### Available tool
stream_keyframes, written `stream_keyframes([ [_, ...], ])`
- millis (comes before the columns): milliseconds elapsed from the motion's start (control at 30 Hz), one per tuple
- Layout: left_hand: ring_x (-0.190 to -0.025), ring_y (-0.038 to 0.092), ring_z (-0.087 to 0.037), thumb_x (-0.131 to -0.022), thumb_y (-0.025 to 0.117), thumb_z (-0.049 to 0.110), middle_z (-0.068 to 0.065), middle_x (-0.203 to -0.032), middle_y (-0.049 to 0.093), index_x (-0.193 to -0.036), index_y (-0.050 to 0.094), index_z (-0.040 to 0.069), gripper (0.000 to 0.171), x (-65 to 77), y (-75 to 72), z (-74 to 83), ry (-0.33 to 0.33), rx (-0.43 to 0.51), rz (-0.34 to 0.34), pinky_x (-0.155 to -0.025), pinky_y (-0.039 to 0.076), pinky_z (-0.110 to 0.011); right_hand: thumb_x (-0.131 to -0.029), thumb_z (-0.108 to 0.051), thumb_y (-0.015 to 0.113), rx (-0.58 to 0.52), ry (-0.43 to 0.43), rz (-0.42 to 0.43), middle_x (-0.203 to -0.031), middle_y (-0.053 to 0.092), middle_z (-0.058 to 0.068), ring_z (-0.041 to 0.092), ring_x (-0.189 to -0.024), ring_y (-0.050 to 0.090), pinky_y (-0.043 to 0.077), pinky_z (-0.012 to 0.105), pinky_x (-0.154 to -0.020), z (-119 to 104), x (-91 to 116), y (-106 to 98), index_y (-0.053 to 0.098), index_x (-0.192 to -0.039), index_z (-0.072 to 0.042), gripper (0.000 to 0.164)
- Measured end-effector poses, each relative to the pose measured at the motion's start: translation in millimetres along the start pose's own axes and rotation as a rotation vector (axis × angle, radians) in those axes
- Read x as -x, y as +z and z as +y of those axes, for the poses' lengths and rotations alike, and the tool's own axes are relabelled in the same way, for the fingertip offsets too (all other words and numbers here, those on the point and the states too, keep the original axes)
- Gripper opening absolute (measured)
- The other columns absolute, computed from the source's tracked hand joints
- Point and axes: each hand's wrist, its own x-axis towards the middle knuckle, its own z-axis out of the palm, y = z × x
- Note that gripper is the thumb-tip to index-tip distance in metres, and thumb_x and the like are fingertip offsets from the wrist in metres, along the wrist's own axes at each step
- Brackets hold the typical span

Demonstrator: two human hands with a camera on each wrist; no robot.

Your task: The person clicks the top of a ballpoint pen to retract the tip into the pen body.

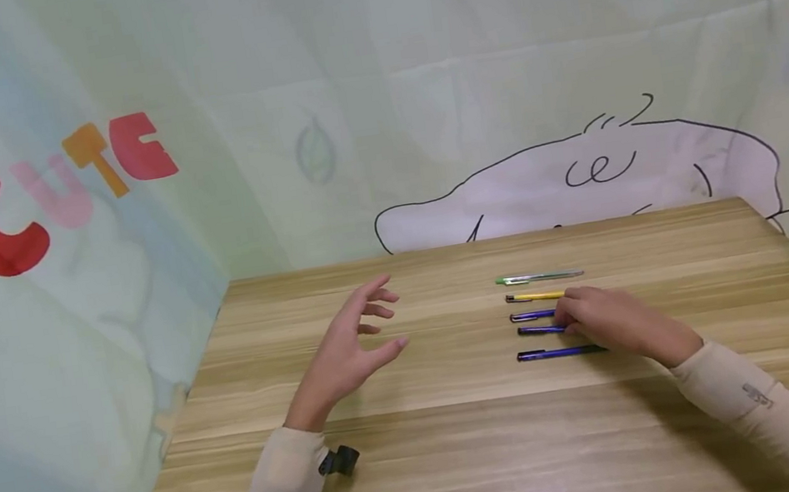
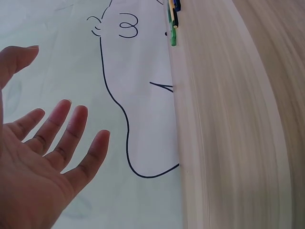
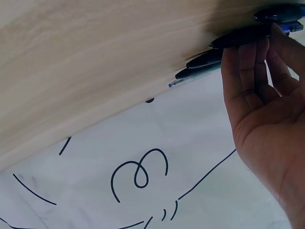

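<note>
Five pens lie in a row on the wooden table (image 1: 469, 454): a green pen (image 1: 539, 277) farthest, then a yellow pen (image 1: 534, 296), then three blue pens (image 1: 531, 316), the nearest blue pen (image 1: 557, 353) the longest in view. My right hand (image 1: 602, 322) lies palm down over their right ends, fingers fairly straight and fingertips (image 3: 248, 52) touching a middle blue pen (image 3: 233, 38). My left hand (image 1: 348, 349) hovers above the table to the left, fingers spread and holding nothing; the left wrist view shows its open palm (image 2: 43, 157).
A pale green cloth backdrop (image 1: 420, 108) with cartoon outlines and red "CUTE" letters (image 1: 54, 193) rises close behind and left of the table. A small black device (image 1: 339, 460) sits on my left sleeve. Bare wood lies in front of both hands.
</note>
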Motion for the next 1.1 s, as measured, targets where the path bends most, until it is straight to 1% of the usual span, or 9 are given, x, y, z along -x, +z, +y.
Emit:
stream_keyframes([
  [167, -0.117, 0.06, -0.032, -0.086, 0.081, 0.012, -0.003, -0.135, 0.058, -0.155, 0.038, 0.026, 0.083, -6.1, 5.6, 2.9, 0.02, 0.017, -0.01, -0.093, 0.052, -0.058, -0.091, -0.011, 0.075, 0.013, 0.021, -0.045, -0.089, 0.06, -0.006, 0.011, -0.08, 0.055, 0.052, 0.031, -0.067, 0.7, -0.6, -0.5, 0.07, -0.094, -0.013, 0.006],
  [267, -0.118, 0.06, -0.035, -0.086, 0.081, 0.012, -0.004, -0.136, 0.057, -0.155, 0.037, 0.025, 0.083, -8.8, 8.2, 4.9, 0.032, 0.024, -0.017, -0.092, 0.052, -0.058, -0.093, -0.011, 0.072, 0.023, 0.026, -0.06, -0.089, 0.059, -0.005, 0.011, -0.079, 0.053, 0.05, 0.03, -0.065, 1.4, -1.3, 0.1, 0.069, -0.095, -0.013, 0.005],
  [333, -0.118, 0.06, -0.034, -0.087, 0.081, 0.013, -0.004, -0.136, 0.057, -0.155, 0.037, 0.024, 0.082, -10.6, 10.0, 5.9, 0.037, 0.03, -0.021, -0.092, 0.052, -0.059, -0.093, -0.011, 0.072, 0.021, 0.018, -0.046, -0.09, 0.059, -0.005, 0.01, -0.079, 0.054, 0.05, 0.03, -0.065, 2.1, -0.5, 1.0, 0.069, -0.098, -0.012, 0.005],
  [467, -0.117, 0.06, -0.029, -0.087, 0.081, 0.016, -0.004, -0.136, 0.057, -0.155, 0.038, 0.024, 0.081, -14.6, 12.9, 8.9, 0.045, 0.023, -0.021, -0.093, 0.053, -0.056, -0.093, -0.009, 0.072, -0.017, -0.014, 0.017, -0.093, 0.059, -0.002, 0.009, -0.078, 0.055, 0.051, 0.028, -0.063, 2.1, 2.3, -0.5, 0.072, -0.103, -0.008, 0.01],
  [567, -0.117, 0.06, -0.029, -0.087, 0.08, 0.015, -0.005, -0.136, 0.058, -0.155, 0.038, 0.023, 0.08, -18.6, 15.4, 12.4, 0.061, 0.02, -0.023, -0.093, 0.053, -0.054, -0.093, -0.006, 0.072, -0.082, -0.014, 0.045, -0.094, 0.06, -0.002, 0.007, -0.076, 0.053, 0.05, 0.027, -0.064, 0.2, 3.5, -5.5, 0.072, -0.104, -0.007, 0.012],
  [667, -0.117, 0.061, -0.029, -0.087, 0.081, 0.016, -0.003, -0.135, 0.058, -0.155, 0.038, 0.025, 0.081, -23.2, 18.5, 15.5, 0.075, 0.02, -0.025, -0.093, 0.054, -0.054, -0.093, -0.004, 0.071, -0.155, -0.005, 0.054, -0.096, 0.061, -0.001, 0.008, -0.079, 0.056, 0.052, 0.03, -0.066, -3.5, 3.7, -12.5, 0.072, -0.104, -0.006, 0.011],
  [833, -0.115, 0.062, -0.022, -0.087, 0.081, 0.017, 0.001, -0.134, 0.058, -0.155, 0.038, 0.028, 0.081, -30.4, 24.2, 21.0, 0.08, 0.035, -0.028, -0.093, 0.054, -0.053, -0.096, -0.003, 0.067, -0.289, 0.011, 0.047, -0.096, 0.068, 0.003, 0.012, -0.086, 0.064, 0.056, 0.034, -0.072, -9.4, 3.0, -23.0, 0.069, -0.105, -0.003, 0.009],
  [967, -0.113, 0.062, -0.019, -0.086, 0.081, 0.014, 0.001, -0.133, 0.058, -0.154, 0.039, 0.028, 0.082, -35.2, 28.5, 26.1, 0.088, 0.043, -0.027, -0.091, 0.055, -0.048, -0.097, -0.004, 0.066, -0.422, 0.043, 0.046, -0.099, 0.07, 0.006, 0.013, -0.087, 0.066, 0.057, 0.033, -0.074, -12.5, 2.8, -28.4, 0.07, -0.105, -0.005, 0.009],
  [1100, -0.113, 0.062, -0.018, -0.085, 0.082, 0.012, 0.002, -0.133, 0.059, -0.154, 0.039, 0.028, 0.083, -39.1, 32.9, 30.1, 0.099, 0.045, -0.03, -0.09, 0.055, -0.042, -0.099, -0.009, 0.065, -0.543, 0.055, 0.06, -0.101, 0.07, 0.007, 0.015, -0.087, 0.066, 0.057, 0.03, -0.074, -16.0, 3.2, -32.5, 0.07, -0.105, -0.01, 0.007],
])
